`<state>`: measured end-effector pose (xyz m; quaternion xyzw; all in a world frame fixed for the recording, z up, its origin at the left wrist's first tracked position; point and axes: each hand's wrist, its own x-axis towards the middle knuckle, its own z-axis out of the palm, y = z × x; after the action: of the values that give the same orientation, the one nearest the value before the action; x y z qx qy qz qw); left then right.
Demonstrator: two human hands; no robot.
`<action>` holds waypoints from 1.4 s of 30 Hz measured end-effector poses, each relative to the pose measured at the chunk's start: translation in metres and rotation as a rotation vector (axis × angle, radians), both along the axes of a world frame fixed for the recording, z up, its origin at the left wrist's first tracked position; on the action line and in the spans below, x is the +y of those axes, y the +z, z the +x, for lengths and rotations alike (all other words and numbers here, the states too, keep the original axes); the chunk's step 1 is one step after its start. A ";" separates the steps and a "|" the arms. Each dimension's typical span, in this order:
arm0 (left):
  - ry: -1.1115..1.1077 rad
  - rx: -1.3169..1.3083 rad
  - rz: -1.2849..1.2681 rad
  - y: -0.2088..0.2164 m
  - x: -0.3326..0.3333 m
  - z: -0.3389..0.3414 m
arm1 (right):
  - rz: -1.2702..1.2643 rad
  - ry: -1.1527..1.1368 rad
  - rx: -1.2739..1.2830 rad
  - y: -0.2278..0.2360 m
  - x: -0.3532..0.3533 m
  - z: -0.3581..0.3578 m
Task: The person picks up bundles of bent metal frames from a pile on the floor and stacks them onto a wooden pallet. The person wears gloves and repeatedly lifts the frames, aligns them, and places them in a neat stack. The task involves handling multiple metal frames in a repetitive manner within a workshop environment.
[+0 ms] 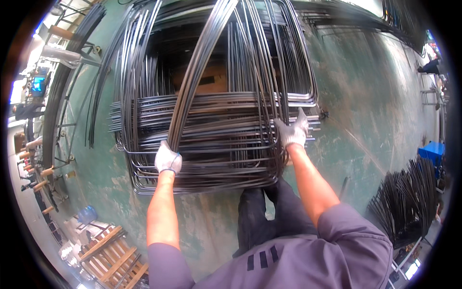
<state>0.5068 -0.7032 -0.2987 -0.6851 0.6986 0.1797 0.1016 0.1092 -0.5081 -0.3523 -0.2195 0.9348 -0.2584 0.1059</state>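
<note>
Far left, from my end: a rack of long dark rods [60, 103], then a wooden pallet [107, 242] low down. Both sat well apart from the work, low risk.

Next, the left hand [168, 159], gloved, looked curled around the low end of the slanted rods [198, 65]. These leaned up and away over the pile of bent rods [207, 108], in front of the person's legs. Main worry: the bundle was loose and long, so a weak or one-ended hold could have let it fan out, roll, or snag on the bends below. Fingers could have got pinched between rods too.

Right hand [293, 130], gloved: thumb spread from the fingers, up against the upright rods [263, 62] on the pile's right side. Couldn't tell if it gripped any. If it didn't, those could have slid sideways while the left pulled, and tipped toward the shins.

Right of that, green floor [346, 86], then standing rods [404, 197], out of reach.
</note>
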 end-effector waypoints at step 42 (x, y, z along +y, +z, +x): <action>0.039 0.063 0.090 -0.053 0.036 -0.009 | 0.619 1.160 -0.330 -0.008 0.075 0.209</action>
<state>0.4974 -0.6674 -0.3520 -0.6873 0.6792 0.2342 0.1068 0.3184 -0.4335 -0.3601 -0.6027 0.6683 0.0895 0.4268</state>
